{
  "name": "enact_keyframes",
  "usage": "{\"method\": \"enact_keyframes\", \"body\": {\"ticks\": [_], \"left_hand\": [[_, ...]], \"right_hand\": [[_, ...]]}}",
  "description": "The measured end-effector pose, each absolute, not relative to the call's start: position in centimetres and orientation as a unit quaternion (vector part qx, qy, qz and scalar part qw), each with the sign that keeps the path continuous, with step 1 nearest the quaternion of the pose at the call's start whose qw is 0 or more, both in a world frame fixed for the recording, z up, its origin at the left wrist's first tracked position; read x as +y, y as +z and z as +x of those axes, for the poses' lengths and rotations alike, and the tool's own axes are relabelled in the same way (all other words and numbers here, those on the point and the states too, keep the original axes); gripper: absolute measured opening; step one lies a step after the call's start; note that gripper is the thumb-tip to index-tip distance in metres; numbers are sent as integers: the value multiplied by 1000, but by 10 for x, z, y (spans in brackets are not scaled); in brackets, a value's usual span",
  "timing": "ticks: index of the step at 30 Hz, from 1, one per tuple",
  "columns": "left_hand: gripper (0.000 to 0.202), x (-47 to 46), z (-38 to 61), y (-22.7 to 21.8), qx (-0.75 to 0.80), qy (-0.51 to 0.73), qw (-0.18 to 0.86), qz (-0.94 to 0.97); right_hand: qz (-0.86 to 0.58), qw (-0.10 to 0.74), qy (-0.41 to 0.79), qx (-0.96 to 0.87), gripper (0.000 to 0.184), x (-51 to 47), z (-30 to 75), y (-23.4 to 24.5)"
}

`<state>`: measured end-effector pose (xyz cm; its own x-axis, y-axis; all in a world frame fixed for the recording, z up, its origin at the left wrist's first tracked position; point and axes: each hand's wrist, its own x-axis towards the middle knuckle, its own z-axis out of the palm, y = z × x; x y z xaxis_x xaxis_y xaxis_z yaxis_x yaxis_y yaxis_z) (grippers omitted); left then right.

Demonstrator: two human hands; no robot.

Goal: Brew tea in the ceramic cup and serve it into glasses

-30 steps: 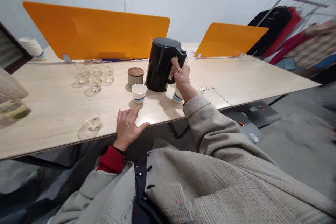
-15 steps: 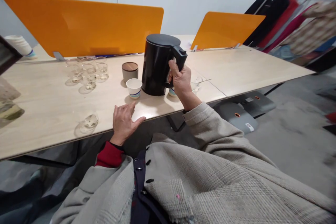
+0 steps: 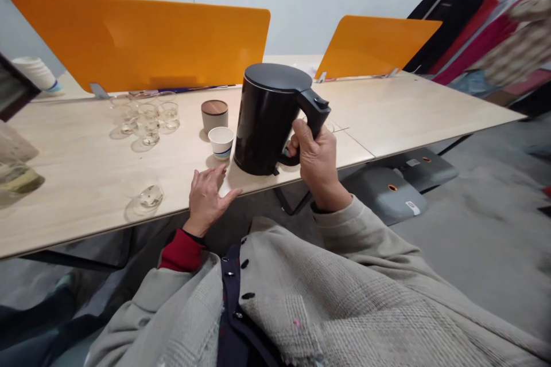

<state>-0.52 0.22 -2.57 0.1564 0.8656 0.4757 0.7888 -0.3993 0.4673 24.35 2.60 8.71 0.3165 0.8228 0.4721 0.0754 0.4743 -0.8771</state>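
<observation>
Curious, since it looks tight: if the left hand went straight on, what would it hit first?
Probably the white paper cup, ahead of the left hand; the black kettle stands close beside it, though depth is unclear.

black kettle (image 3: 264, 120) nearer, apparently raised

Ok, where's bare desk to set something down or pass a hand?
Widest bare patch: the desktop right of the black kettle held in the right hand, in front of the orange divider. Another lies left, between the glass cluster and the lone glass. Crowded: the paper cup and wooden-lidded canister beside the kettle.
</observation>
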Motion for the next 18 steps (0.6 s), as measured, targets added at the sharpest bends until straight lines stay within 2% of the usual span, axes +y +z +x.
{"method": "enact_keyframes", "body": {"ticks": [4,11,14,18], "left_hand": [[74,3,3,-22,503,389,109,764],[113,12,45,-16,434,460,295,716],[124,7,57,-11,429,476,322,697],[126,-9,67,-4,428,505,343,666]], "right_hand": [[-434,699,274,-499,67,-3,248,95],[-455,684,264,-505,61,-36,264,110],[-460,675,260,-515,60,-44,270,116],[-463,660,257,-533,58,-49,274,133]]}}
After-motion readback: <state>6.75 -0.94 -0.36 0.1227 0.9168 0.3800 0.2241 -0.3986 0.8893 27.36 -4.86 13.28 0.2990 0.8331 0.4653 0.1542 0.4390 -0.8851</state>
